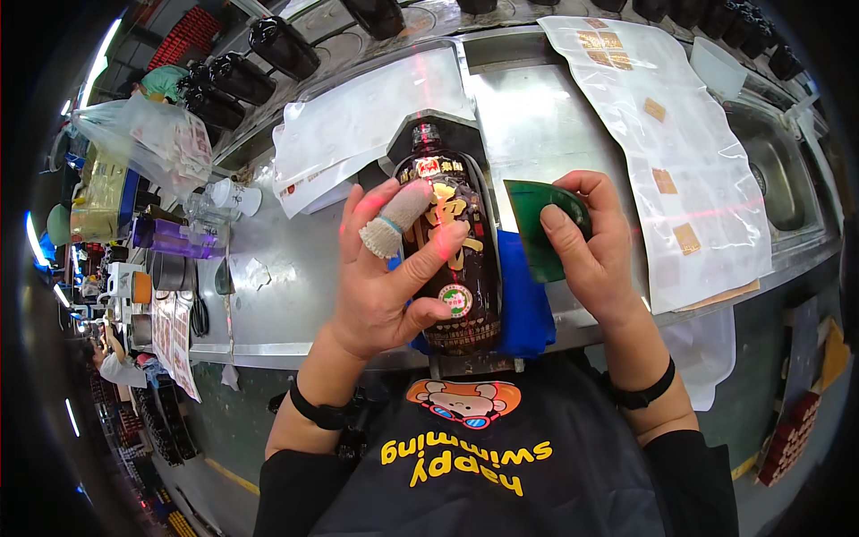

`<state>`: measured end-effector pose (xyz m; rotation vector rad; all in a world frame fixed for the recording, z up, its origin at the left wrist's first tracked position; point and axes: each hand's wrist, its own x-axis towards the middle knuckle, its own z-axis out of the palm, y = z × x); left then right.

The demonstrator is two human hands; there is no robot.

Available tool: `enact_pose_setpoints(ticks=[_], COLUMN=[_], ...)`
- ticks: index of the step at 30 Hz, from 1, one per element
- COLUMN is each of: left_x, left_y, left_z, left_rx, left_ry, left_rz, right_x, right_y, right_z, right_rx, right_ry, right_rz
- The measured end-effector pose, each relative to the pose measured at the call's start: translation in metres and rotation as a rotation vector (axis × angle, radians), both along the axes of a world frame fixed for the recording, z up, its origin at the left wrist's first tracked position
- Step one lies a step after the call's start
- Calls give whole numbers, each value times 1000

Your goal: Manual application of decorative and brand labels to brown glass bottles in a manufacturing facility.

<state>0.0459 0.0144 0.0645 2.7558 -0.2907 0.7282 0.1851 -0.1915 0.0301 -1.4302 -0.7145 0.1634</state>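
A dark brown glass bottle with gold lettering and a round green-and-white sticker lies on its back in a dark cradle, its neck pointing away from me. My left hand rests over the bottle's left side with fingers spread, the fingertips touching the decorated front. One of its fingers wears a white knitted finger sleeve. In my right hand, thumb on top, is a translucent green scraper, held just right of the bottle and apart from it. Blue cloth lies beneath the bottle's lower end.
Sheets with gold decals cover the steel counter to the right, before a sink and a white tub. White sheets lie at the far left. Dark bottles line the far side. A plastic bag and a purple container stand left.
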Motion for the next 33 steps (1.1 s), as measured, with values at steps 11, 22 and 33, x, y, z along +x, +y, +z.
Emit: enact_pose_setpoints(ticks=[11, 22, 33], left_x=[-54, -40, -18], left_y=[-35, -41, -30], left_z=[-33, -55, -45], left_rx=[-310, -965, -1327], left_ry=[-12, 104, -138], left_rz=[28, 43, -42], right_x=[1, -57, -20], right_y=[21, -3, -20], right_z=[48, 14, 15], right_rx=[-83, -128, -88], right_ry=[-795, 149, 281], right_rz=[26, 195, 97])
